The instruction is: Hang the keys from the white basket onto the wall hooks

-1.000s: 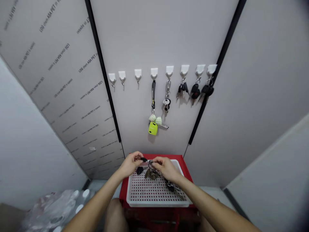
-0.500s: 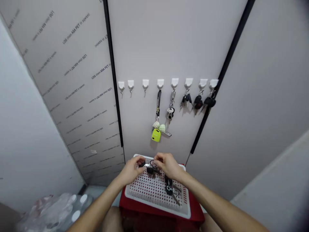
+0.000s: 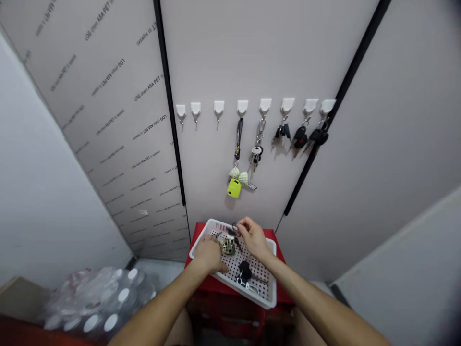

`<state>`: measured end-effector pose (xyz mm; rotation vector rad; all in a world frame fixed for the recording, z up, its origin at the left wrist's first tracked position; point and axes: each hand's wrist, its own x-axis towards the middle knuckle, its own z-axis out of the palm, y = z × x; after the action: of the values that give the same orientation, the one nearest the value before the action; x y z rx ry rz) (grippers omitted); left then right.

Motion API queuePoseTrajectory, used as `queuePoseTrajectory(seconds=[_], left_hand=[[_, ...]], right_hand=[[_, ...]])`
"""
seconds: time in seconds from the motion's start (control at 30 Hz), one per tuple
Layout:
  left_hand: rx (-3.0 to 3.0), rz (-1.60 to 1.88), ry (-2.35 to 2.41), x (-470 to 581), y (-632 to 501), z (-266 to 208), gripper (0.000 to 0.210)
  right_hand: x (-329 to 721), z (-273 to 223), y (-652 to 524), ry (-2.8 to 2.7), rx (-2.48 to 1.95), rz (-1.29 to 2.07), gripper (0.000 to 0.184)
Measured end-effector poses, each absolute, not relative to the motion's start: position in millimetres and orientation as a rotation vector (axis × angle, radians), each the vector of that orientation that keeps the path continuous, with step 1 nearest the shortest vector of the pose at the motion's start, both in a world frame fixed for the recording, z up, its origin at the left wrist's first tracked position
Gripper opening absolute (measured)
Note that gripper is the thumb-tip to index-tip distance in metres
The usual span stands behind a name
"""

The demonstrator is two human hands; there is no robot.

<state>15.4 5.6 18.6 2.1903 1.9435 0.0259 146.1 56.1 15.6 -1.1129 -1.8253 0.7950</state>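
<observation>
A white perforated basket (image 3: 271,286) holds several loose keys. My right hand (image 3: 254,239) is over its far side, finger and thumb pinched on the ring of a key bunch (image 3: 228,246). The bunch hangs low over the basket floor, with dark, silver and brass-coloured pieces. At the left end of the basket, my left hand (image 3: 210,254) reaches down, thumb apart from the fingers, beside this bunch. Its fingertips are partly hidden, and no object shows in it. Nearer me in the basket lies a bunch with a black key (image 3: 245,270) and silver clip.
Below the basket is a red stool (image 3: 199,232). White hooks (image 3: 219,107) line the wall; several carry keys, one with a lime-green tag (image 3: 234,188), while the three leftmost carry none. Wrapped plastic bottles (image 3: 104,300) stand on the floor at left.
My left hand has gone lower into the basket, and the dark item at its fingers no longer shows. The right hand keeps hold of the ring. The basket appears turned and the view has shifted.
</observation>
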Motion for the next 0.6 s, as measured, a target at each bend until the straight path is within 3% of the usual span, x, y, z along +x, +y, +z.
queuePoseTrajectory(seconds=[0.17,0.4,0.6], left_hand=[[2.143,0.072,1.957,16.6,5.6,8.5,0.062],[2.126,0.112,1.951,11.7,7.2,-7.9,0.071],[2.053,0.050,1.927,15.3,6.9,0.2,0.069]], right_hand=[[159.0,2.9,73.9,-1.625,-1.271,0.756,0.016],[127.1,-1.7,60.6,-1.689,-0.988,1.003,0.015],[146.7,-7.7,78.2,-1.068,-1.086,1.102,0.011]])
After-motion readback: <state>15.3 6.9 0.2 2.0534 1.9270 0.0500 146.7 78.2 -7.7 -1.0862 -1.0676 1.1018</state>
